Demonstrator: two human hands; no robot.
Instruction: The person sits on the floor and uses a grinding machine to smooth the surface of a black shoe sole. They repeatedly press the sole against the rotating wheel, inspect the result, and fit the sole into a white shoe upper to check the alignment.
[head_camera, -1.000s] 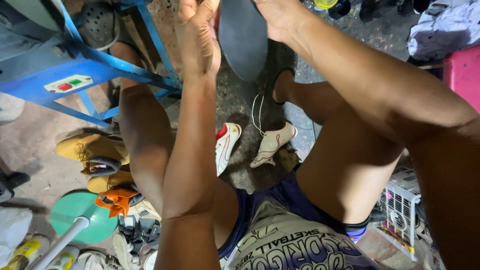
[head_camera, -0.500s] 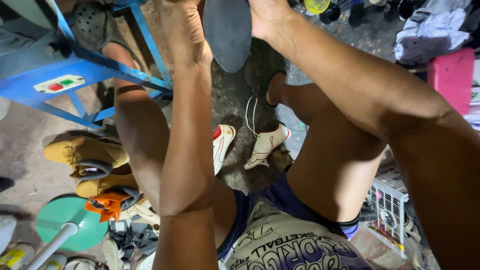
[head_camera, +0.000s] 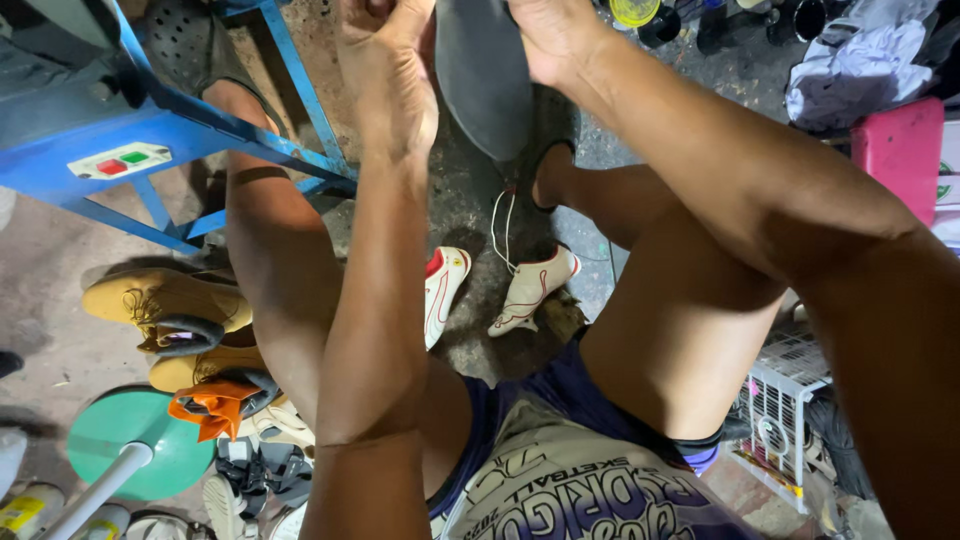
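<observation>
A dark grey shoe sole (head_camera: 482, 75) hangs in front of me near the top edge, its flat underside facing the camera. My left hand (head_camera: 388, 70) grips its left edge, fingers curled over the top. Gripping its right edge is my right hand (head_camera: 548, 35), partly cut off by the frame. Both forearms reach up from the bottom of the view above my bare knees. What lies above the sole is out of view.
A blue metal frame with a red and green switch (head_camera: 122, 160) stands at the left. On the ground lie two white and red sneakers (head_camera: 530, 285), tan boots (head_camera: 165, 300), a green round base (head_camera: 135, 440), a white wire basket (head_camera: 785, 400) and a pink box (head_camera: 900, 150).
Both hands and the sole sit slightly lower and nearer than before. The grip on the sole looks the same.
</observation>
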